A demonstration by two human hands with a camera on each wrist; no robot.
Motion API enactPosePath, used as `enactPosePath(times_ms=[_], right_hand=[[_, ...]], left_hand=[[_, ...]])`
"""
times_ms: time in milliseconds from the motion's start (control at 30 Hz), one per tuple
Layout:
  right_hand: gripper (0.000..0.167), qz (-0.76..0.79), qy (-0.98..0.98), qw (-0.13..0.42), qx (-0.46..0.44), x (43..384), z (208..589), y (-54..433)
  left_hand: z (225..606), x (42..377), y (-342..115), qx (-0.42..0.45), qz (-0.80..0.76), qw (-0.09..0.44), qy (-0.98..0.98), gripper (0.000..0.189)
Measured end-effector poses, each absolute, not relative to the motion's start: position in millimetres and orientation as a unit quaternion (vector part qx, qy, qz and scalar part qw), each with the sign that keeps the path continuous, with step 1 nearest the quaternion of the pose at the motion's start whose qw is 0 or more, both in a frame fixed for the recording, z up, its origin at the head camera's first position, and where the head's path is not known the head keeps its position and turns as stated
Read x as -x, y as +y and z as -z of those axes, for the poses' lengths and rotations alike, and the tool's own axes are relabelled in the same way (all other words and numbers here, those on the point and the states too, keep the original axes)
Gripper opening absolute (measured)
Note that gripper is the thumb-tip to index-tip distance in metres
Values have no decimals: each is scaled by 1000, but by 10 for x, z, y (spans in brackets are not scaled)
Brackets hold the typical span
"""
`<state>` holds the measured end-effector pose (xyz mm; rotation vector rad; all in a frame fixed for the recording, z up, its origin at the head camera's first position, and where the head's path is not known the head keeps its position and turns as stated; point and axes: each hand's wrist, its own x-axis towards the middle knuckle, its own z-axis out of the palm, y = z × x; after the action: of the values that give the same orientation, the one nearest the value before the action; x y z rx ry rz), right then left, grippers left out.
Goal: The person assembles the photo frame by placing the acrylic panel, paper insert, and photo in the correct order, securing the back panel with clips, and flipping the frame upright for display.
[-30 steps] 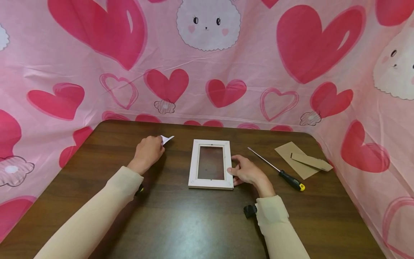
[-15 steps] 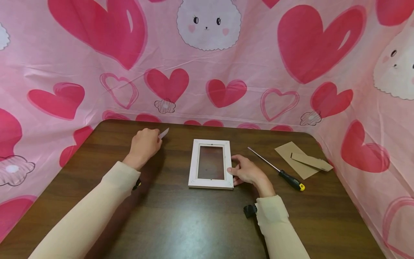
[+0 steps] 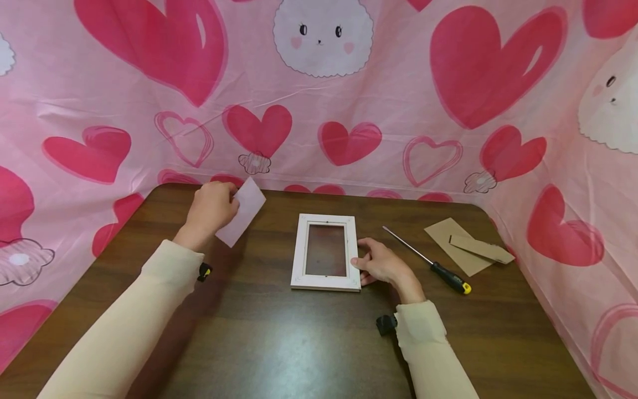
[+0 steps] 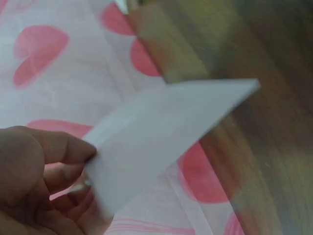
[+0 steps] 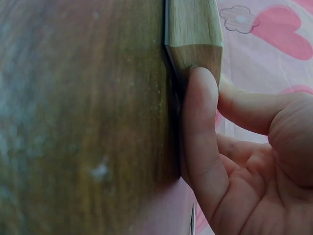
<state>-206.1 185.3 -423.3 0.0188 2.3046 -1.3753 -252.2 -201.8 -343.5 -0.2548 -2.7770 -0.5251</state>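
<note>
My left hand [image 3: 210,209] pinches a small white sheet of paper [image 3: 246,211] over the far left of the table. The left wrist view shows the sheet [image 4: 156,129] slightly blurred, tilted and gripped near one edge between thumb and fingers. A white picture frame [image 3: 301,252] lies back side up at mid-table, with a clear pane in its opening. At its right edge, my right hand [image 3: 382,265] holds it, thumb on top and fingers at the side. Close up, the right wrist view has the frame's wooden edge [image 5: 195,24] against the fingers.
A screwdriver [image 3: 448,277] with a black and yellow handle lies right of the frame. Beyond it is a brown backing board [image 3: 448,233] with a stand leg [image 3: 478,249]. Pink heart-print cloth [image 3: 349,100] hangs around the table's far and side edges.
My left hand has moved left and away from me with the paper, turning it so its broad face shows. The right hand and the picture frame have stayed in place.
</note>
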Motion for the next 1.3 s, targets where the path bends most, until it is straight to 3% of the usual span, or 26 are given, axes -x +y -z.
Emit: enactPosePath(times_ms=[367, 767, 1300], right_hand=[[63, 501, 836, 225, -8, 2035, 4231, 1843], [62, 498, 837, 226, -12, 2047, 4223, 1841], [62, 498, 837, 227, -13, 2048, 4223, 1846]], left_hand=[[3363, 2530, -1876, 61, 316, 65, -945, 23], [3658, 2548, -1508, 34, 533, -105, -839, 30], [3976, 2451, -1076, 17, 578, -164, -799, 25]])
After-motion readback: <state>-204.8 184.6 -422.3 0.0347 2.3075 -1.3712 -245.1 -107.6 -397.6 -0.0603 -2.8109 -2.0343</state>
